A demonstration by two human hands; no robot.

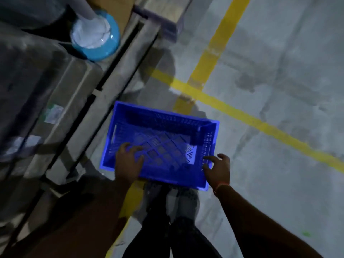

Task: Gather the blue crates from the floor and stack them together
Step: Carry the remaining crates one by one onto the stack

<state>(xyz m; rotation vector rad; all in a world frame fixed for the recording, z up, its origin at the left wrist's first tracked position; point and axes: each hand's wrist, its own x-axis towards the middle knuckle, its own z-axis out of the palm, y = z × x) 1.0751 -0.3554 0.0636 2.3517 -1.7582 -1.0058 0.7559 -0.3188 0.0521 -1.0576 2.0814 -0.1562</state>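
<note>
**Taking hold of a blue crate on the floor**

Reaching down over the person's own shoes (178, 198), both hands are meeting the near edge of the blue crate (160, 144), which is sitting on the concrete floor (279, 183) just in front of the feet. The left hand (128, 162) is lying over the near-left rim with its fingers (130, 147) curling down inside; it looks to be gripping the rim, though blur is making that hard to confirm. The right hand (218, 169) is hovering at the near-right corner, fingers spread and holding nothing yet.

To lift cleanly, the right hand is probably needing to close on the rim or the side slot before any pull, so the load is sharing evenly and the crate is staying level.

Farther left, a pallet (119, 86) with wrapped goods is standing just beside the crate. Beyond, yellow floor lines (242, 116) are crossing, and a blue roll (96, 38) is sitting at the far left.
</note>
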